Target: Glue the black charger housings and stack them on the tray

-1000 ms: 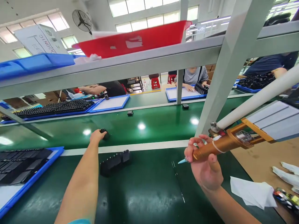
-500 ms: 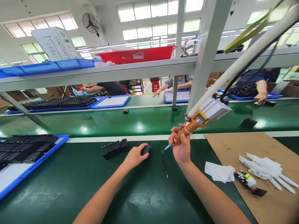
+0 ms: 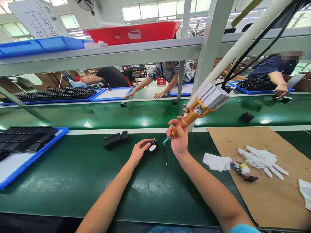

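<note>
My left hand (image 3: 140, 150) pinches a small black plastic part (image 3: 153, 145) with a white patch on its face, just above the green work surface (image 3: 102, 191). In my right hand (image 3: 179, 139) is an orange glue dispenser (image 3: 186, 122) with a blue tapered tip (image 3: 167, 140), fixed to a white slanting arm. The tip points left and down, a short gap from the black part. Thin shiny strands (image 3: 165, 155) lie below the tip. To the left of my left hand stands a row of black parts (image 3: 116, 140).
A blue-rimmed tray (image 3: 36, 170) of black parts sits at the left. Brown cardboard (image 3: 272, 197) at the right carries white gloves (image 3: 263, 158); a white cloth (image 3: 217, 161) lies by its edge. Co-workers' hands (image 3: 281, 90) are across the green belt (image 3: 145, 118).
The view has tilted down. The black part in my left hand has turned, so its white patch now shows. My right hand still holds the dispenser. A co-worker opposite has leaned in, arms spread.
</note>
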`<state>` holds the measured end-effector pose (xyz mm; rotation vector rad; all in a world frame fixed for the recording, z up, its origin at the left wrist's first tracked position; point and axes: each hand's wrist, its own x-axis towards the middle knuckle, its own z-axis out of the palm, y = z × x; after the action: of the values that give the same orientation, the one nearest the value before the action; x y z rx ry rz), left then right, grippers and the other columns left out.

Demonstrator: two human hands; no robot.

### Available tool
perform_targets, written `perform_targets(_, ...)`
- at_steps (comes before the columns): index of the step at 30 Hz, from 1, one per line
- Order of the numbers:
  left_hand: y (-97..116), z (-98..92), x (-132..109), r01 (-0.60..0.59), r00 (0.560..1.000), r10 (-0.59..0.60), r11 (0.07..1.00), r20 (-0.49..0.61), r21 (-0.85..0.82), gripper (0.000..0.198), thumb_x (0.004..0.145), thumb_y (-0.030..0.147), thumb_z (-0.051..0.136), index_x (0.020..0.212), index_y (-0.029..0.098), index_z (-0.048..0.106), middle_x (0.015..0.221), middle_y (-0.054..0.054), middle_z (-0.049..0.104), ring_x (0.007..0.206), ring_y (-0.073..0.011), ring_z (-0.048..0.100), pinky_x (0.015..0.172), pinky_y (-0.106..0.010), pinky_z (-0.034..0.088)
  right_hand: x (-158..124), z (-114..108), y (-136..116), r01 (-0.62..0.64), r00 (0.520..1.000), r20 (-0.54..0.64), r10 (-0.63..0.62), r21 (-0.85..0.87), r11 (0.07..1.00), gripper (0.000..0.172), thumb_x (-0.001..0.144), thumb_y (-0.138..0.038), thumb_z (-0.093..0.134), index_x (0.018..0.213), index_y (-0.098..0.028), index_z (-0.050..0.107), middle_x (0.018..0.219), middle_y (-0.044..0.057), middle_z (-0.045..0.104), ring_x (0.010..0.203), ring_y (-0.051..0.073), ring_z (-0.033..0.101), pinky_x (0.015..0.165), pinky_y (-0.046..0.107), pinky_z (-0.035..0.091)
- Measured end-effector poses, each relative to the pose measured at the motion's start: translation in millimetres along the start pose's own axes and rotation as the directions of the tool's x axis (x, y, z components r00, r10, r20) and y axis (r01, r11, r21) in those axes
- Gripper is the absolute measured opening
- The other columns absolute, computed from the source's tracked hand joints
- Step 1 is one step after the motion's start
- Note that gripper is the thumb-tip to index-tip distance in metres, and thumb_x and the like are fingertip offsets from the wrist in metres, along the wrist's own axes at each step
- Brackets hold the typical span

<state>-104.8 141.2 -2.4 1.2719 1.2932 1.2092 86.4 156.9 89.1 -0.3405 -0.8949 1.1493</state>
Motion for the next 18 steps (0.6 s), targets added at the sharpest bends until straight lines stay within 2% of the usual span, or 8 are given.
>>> perform_targets(3, 0, 4.5, -11, -0.072, 0.997, 0.074, 0.995, -0.028, 0.075, 0.029, 0.074, 0.038, 0.072, 0.099, 0.024, 0.073, 0.123, -0.008, 0.066, 0.12, -0.0282, 0.054, 0.102, -0.04, 0.041, -1, 2, -1, -0.006, 1.0, -0.002, 0.006, -0.002, 1.0, 0.03, 0.082, -0.043, 0.057, 0.106, -0.029, 0.045, 0.088, -0.003, 0.057, 0.052, 0.007, 0.05, 0.052, 0.025, 0.037)
perform_targets(5, -1, 7.5, -16, -0.105, 0.991, 0.117, 0.979, -0.062, 0.172, 0.041, 0.064, 0.031, 0.08, 0.104, 0.029, 0.071, 0.117, -0.005, 0.068, 0.118, -0.0292, 0.054, 0.101, -0.038, 0.041, -1, 3, -1, -0.013, 1.0, -0.003, 0.013, 0.001, 1.0, 0.03, 0.082, -0.043, 0.056, 0.106, -0.029, 0.046, 0.088, -0.003, 0.057, 0.052, 0.007, 0.05, 0.052, 0.025, 0.037)
perform_targets(7, -3, 10.2, -17, -0.091, 0.988, 0.119, 0.962, -0.095, 0.257, 0.049, 0.057, 0.028, 0.085, 0.103, 0.03, 0.07, 0.103, -0.004, 0.07, 0.107, -0.0299, 0.059, 0.092, -0.036, 0.045, -2, 4, -2, -0.02, 1.0, 0.0, 0.02, 0.012, 1.0, 0.03, 0.082, -0.043, 0.057, 0.106, -0.029, 0.047, 0.088, -0.003, 0.056, 0.051, 0.007, 0.05, 0.052, 0.026, 0.037)
perform_targets(11, -4, 14.9, -18, -0.057, 0.993, 0.09, 0.938, -0.081, 0.343, 0.036, 0.061, 0.031, 0.083, 0.093, 0.028, 0.067, 0.079, -0.001, 0.067, 0.075, -0.0237, 0.061, 0.071, -0.029, 0.046, -5, 7, -3, -0.035, 0.999, 0.017, 0.035, 0.035, 0.999, 0.032, 0.082, -0.043, 0.057, 0.108, -0.029, 0.048, 0.089, -0.003, 0.056, 0.05, 0.006, 0.05, 0.051, 0.025, 0.036)
perform_targets(15, 8, 20.4, -27, -0.092, 0.988, 0.132, 0.923, -0.081, 0.373, 0.039, 0.064, 0.032, 0.081, 0.099, 0.03, 0.065, 0.075, 0.002, 0.066, 0.057, -0.0167, 0.055, 0.06, -0.025, 0.041, -9, 9, -3, -0.055, 0.998, 0.025, 0.055, 0.027, 0.998, 0.033, 0.081, -0.046, 0.058, 0.107, -0.028, 0.047, 0.09, -0.003, 0.056, 0.05, 0.006, 0.05, 0.049, 0.025, 0.036)
perform_targets(18, 18, 24.2, -36, -0.165, 0.975, 0.21, 0.904, -0.073, 0.395, 0.036, 0.064, 0.031, 0.081, 0.097, 0.027, 0.067, 0.073, 0.002, 0.066, 0.053, -0.0133, 0.051, 0.056, -0.023, 0.037, -10, 10, -3, -0.055, 0.998, 0.035, 0.053, 0.049, 0.997, 0.033, 0.08, -0.046, 0.059, 0.104, -0.028, 0.047, 0.09, -0.003, 0.056, 0.05, 0.006, 0.05, 0.049, 0.024, 0.035)
